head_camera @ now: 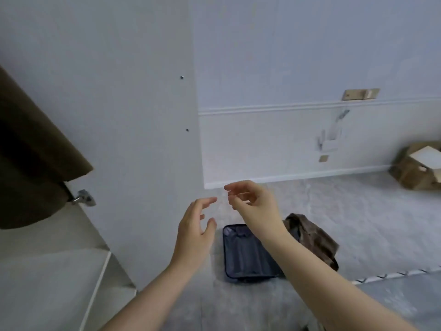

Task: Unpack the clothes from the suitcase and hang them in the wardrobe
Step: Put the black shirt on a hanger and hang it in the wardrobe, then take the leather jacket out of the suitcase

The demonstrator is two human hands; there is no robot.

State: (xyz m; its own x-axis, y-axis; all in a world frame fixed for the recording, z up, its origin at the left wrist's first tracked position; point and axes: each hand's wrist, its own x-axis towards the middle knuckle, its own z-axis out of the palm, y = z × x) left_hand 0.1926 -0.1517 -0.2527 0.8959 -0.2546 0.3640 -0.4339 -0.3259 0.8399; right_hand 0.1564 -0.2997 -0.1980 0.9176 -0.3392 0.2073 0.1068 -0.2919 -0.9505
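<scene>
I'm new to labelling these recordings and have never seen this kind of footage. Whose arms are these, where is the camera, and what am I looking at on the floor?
There is no machine here: a person wears one wide-angle camera on the head, looking forward and down. The left hand and right hand are raised, fingers loosely open, holding nothing. Below them on the pale floor lies an open dark suitcase, with a crumpled brown garment beside it. The white panel at left looks like the wardrobe's side; something dark brown hangs past it. A cardboard box sits far right.
</scene>
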